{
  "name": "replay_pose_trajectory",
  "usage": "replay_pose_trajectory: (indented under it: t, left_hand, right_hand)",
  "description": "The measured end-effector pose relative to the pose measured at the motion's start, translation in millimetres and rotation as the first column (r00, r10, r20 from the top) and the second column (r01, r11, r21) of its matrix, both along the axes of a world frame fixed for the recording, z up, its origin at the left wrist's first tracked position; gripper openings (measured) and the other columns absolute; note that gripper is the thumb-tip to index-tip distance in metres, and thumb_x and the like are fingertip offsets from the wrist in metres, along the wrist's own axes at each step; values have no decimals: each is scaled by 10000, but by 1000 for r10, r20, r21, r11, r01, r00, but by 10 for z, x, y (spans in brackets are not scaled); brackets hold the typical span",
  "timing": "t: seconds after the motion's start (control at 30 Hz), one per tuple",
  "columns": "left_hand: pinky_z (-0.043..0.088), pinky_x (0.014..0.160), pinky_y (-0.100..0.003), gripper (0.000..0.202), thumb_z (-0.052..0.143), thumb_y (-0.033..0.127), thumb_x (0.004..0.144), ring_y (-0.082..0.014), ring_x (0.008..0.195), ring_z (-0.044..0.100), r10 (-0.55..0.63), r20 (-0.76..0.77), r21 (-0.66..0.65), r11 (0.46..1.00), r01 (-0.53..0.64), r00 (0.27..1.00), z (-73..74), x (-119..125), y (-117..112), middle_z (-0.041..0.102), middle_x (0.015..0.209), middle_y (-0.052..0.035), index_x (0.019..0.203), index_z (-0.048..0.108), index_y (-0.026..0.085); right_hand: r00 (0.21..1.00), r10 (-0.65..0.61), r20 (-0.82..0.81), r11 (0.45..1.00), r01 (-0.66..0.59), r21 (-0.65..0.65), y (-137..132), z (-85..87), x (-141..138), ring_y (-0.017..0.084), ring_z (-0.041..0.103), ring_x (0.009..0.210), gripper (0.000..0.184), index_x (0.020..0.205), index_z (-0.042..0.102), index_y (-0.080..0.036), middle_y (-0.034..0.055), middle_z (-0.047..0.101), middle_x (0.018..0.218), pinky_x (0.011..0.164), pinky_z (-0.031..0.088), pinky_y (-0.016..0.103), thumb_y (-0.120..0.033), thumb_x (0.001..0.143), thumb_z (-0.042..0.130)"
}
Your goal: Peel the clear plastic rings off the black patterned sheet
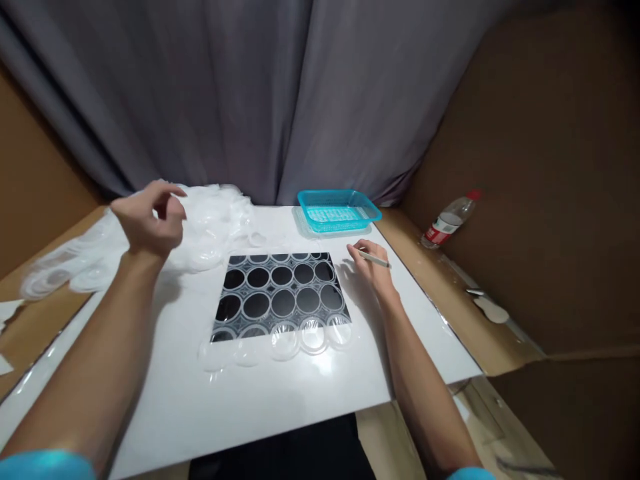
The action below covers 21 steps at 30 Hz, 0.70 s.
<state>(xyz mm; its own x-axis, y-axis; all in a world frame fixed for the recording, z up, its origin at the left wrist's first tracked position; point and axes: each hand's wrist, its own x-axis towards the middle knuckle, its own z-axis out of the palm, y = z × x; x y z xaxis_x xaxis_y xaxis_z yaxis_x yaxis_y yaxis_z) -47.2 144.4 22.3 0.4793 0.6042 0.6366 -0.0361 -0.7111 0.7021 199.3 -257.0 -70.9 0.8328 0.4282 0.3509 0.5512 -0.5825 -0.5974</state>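
Observation:
My left hand (153, 217) is raised at the left, in front of a heap of clear plastic sheets (215, 220). Its fingers are curved, with a gap between thumb and forefinger, and nothing shows between them. At the right of the table, my right hand (373, 263) holds a slim pale pen-like stick (374, 259). Between the hands lies a black sheet (283, 302) under a clear plastic sheet patterned with rows of circles. A front row of clear plastic rounds (313, 335) reaches past the black sheet's near edge.
A turquoise plastic basket (340, 227) stands at the back of the white table (280, 407). On the cardboard ledge at right are a red-capped bottle (450, 220) and a pale spoon-shaped item (491, 309). A grey curtain (250, 100) hangs behind; cardboard walls flank both sides.

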Motion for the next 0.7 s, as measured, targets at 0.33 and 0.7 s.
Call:
replay_pose_trajectory:
  t: [0.33, 0.7]
  left_hand:
    - [213, 625, -261, 511, 317, 636, 1100, -45, 504, 175, -291, 107, -226, 924, 308, 951, 706, 645, 172, 138, 657, 105, 787, 274, 235]
    - [576, 1092, -494, 432, 477, 157, 1041, -279, 1266, 674, -620, -499, 70, 667, 742, 605, -806, -543, -2273, 727, 1358, -117, 1414, 686, 223]
  right_hand:
    - [957, 224, -182, 957, -182, 224, 284, -112, -190, 179, 553, 727, 372, 736, 587, -198, 8, 605, 714, 671, 371, 296, -471, 990, 597]
    - [831, 471, -298, 856, -348, 382, 390, 159, -512, 152, 594, 583, 383, 965, 801, -163, 19, 698, 740, 586, 460, 286, -539, 895, 812]
